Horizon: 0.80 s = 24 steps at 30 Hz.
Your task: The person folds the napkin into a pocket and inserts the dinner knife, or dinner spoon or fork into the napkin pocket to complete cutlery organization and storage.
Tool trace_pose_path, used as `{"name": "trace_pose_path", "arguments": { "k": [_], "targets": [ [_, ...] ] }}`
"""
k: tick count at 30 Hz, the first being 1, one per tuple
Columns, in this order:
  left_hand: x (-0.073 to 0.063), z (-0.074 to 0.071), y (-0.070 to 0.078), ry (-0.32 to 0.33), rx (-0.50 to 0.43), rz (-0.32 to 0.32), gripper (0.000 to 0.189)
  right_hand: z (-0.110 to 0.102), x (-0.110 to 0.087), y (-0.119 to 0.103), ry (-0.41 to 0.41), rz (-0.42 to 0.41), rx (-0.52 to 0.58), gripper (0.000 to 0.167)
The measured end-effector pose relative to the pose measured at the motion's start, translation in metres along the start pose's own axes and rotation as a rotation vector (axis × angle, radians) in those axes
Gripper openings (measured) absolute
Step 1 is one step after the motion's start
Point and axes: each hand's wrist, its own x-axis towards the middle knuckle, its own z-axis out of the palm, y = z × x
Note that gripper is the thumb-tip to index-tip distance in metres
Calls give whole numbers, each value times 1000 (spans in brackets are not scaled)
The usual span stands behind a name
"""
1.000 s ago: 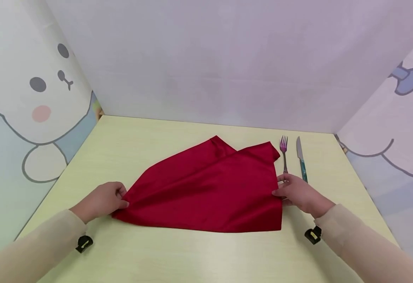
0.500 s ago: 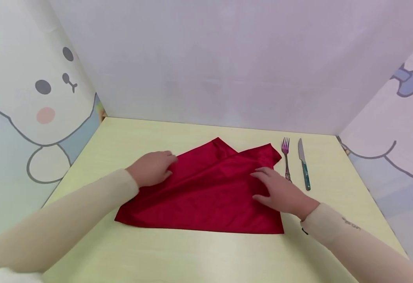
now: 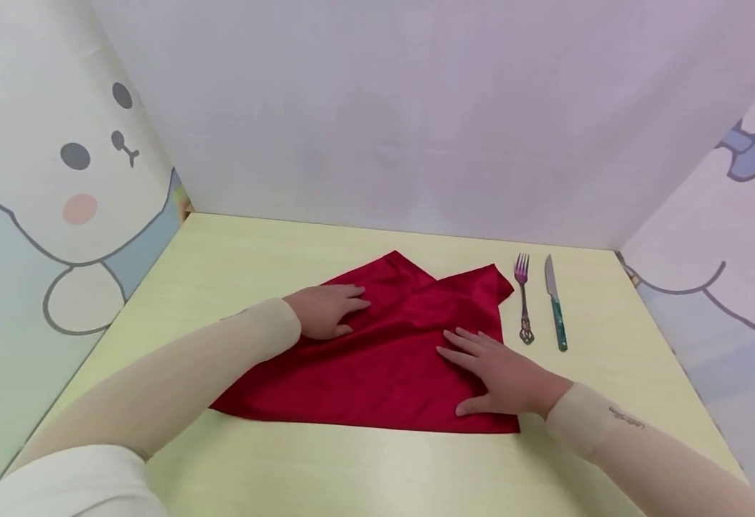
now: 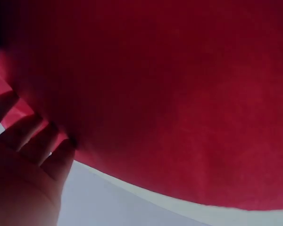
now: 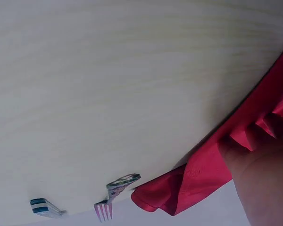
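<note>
A shiny red cloth (image 3: 377, 380) lies folded on the table, its far edge ending in two uneven corners with a slanting crease between them. Over its left part my left hand (image 3: 326, 311) rests flat, fingers straight and pointing right. My right hand (image 3: 507, 377) lies spread on the right part of the cloth, thumb toward the near edge. In the left wrist view, the fingers (image 4: 56, 155) touch the red fabric (image 4: 188, 108). The right wrist view has the hand (image 5: 264, 174) at its right edge, on the cloth (image 5: 203, 179).
Right of the cloth lie a fork (image 3: 523, 294) with purplish tines and a knife (image 3: 555, 305) with a green handle, side by side. The pale wooden table (image 3: 390, 474) meets a white back wall (image 3: 384, 129). Side walls carry printed cartoon animals.
Both hands have let go of the cloth's left and right edges and moved inward onto its top. The left hand has gone right and farther away. The cloth has hardly shifted.
</note>
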Motion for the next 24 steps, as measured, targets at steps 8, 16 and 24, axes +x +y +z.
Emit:
{"name": "trace_pose_path", "arguments": {
  "k": [8,16,24],
  "targets": [
    [-18,5,-31,-1,-90,-274,71,2,-18,-8,-20,28,12,99],
    [-27,8,-41,28,-136,-330,74,0,-23,-23,-1,-7,-61,96],
    [-26,8,-38,44,-150,-314,73,-25,18,-3,201,-11,-113,70]
  ]
}}
